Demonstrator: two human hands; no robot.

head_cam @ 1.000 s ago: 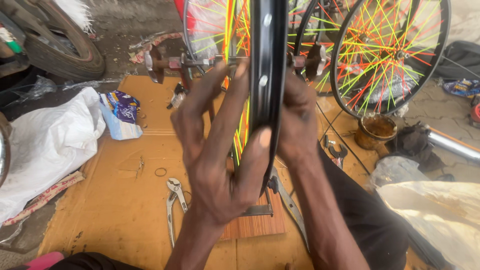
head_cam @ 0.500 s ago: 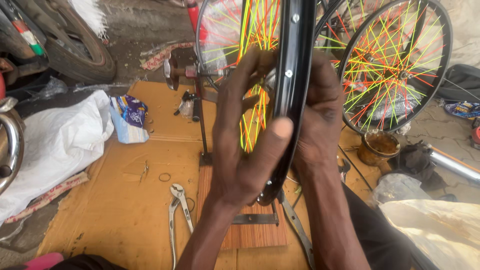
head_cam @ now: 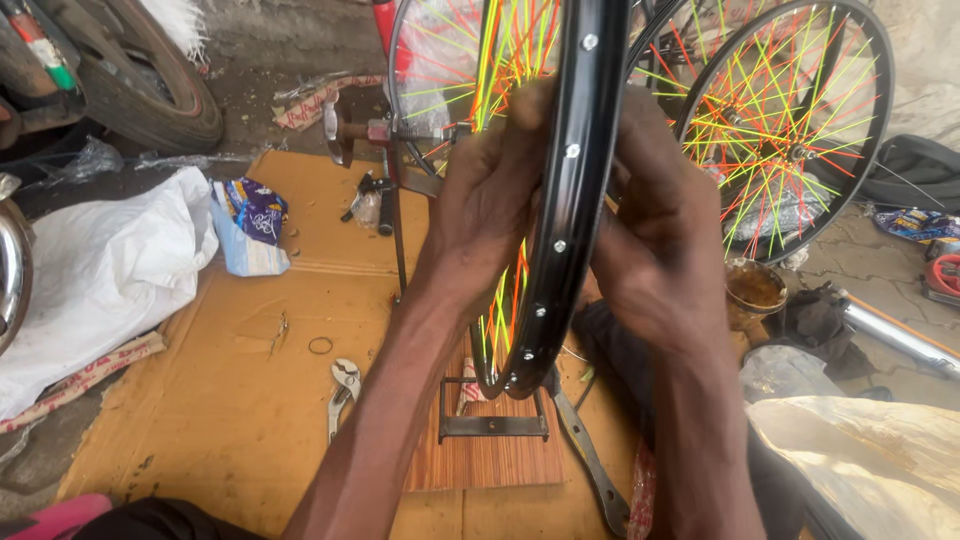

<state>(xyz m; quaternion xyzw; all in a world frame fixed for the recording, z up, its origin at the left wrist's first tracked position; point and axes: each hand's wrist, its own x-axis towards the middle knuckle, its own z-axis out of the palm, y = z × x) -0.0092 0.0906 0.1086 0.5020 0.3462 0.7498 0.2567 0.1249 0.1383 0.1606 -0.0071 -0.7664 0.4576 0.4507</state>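
A: Rim (head_cam: 572,200) — where does it sit?
B: Dead centre, edge-on to the camera, running from 12 o'clock down to about 6. Black, with silver nipple heads dotted along it. It stands upright in a truing stand (head_cam: 492,420), probably so it can be turned and worked from both sides.

A: Hands?
B: Left hand (head_cam: 490,205) is pressed against the rim's left face, fingers curled in among the spokes (head_cam: 505,290). Right hand (head_cam: 665,235) cups the right face, fingers bent round the edge. Both closed on the wheel, one per side — looks like a squeeze or a steadying hold. Whether they pinch spokes or just the rim, I can't tell; the rim hides the fingertips.

A: Spokes?
B: Yellow, orange, green, bright against the black.

A: Under it?
B: Stand rests on a wooden board (head_cam: 490,465) at 6 o'clock, board on flat cardboard (head_cam: 250,400), which keeps it off the dirt.

A: Tools within reach?
B: Pliers (head_cam: 342,392) at 7 o'clock on the cardboard, a small ring (head_cam: 320,345) just above.

A: Further out?
B: Second wheel (head_cam: 790,130) at 2 o'clock, same coloured spokes. White sack (head_cam: 100,270) at 9. Tyre (head_cam: 130,80) at 10.
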